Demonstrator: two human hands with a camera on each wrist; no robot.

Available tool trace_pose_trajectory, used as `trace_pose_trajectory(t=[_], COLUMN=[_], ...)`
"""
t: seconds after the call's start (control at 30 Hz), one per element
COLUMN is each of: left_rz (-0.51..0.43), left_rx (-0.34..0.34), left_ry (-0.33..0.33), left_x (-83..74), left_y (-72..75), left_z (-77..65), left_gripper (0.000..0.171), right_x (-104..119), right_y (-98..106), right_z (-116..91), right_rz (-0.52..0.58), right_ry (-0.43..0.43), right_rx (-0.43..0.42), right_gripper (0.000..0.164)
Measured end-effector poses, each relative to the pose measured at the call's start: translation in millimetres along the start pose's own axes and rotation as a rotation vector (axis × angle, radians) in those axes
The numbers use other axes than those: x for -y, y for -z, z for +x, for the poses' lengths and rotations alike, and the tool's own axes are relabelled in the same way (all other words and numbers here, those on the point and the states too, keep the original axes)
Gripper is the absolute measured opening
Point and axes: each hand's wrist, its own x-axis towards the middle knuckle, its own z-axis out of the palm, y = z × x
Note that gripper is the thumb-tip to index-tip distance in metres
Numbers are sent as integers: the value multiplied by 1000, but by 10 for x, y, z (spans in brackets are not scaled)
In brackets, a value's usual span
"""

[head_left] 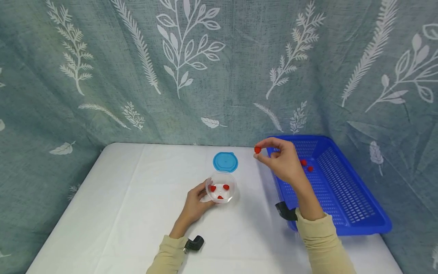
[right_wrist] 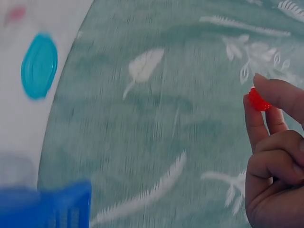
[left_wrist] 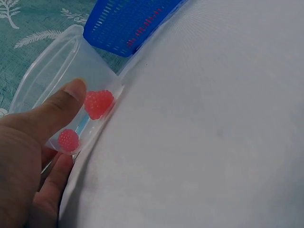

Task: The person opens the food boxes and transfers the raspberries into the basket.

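Observation:
My left hand point(head_left: 195, 205) grips a clear plastic tub point(head_left: 232, 190) by its side on the white table, the thumb lying along the wall in the left wrist view. Inside the tub are 3 red raspberries, one raspberry point(left_wrist: 99, 104) seen large through the wall. Between thumb and fingertips, my right hand point(head_left: 282, 158) pinches another raspberry point(head_left: 257, 150), held up at the left edge of a blue plastic basket point(head_left: 356, 171). More raspberries point(head_left: 303, 162) lie in that basket, partly hidden behind the right hand. A round blue lid point(head_left: 225, 162) lies flat just behind the tub.
The white-covered table point(head_left: 137, 213) reaches back to a green curtain point(head_left: 239, 76) with white leaf prints. The basket's raised walls stand along the table's right side. Dark camera mounts point(head_left: 195, 243) stick out from both wrists.

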Motion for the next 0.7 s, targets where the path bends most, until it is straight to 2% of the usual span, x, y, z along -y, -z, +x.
trace_pose_trajectory(t=[0.13, 0.27, 0.3, 0.4, 0.5, 0.53, 0.7], left_rz=[1, 0, 1, 9, 25, 28, 35], left_rx=[-3, -16, -14, -15, -12, -14, -3], left_ry=[6, 19, 25, 29, 31, 32, 34], left_x=[8, -5, -51, -62, -59, -14, -9], left_y=[-2, -17, -18, -16, 2, 4, -4], left_z=[0, -5, -15, -24, -26, -18, -13], left_gripper=[79, 81, 81, 81, 81, 81, 83], right_x=[-153, -387, -455, -665, -885, -953, -1301], right_y=[245, 402, 430, 492, 541, 558, 633], right_z=[104, 190, 207, 257, 292, 297, 280], right_rz=[-24, -66, -85, -138, -202, -220, -264], right_ry=[-22, -69, -85, -141, -186, -200, -222], right_rx=[-39, -73, -77, -48, 24, 63, 307], right_gripper=[23, 29, 29, 28, 27, 27, 29])
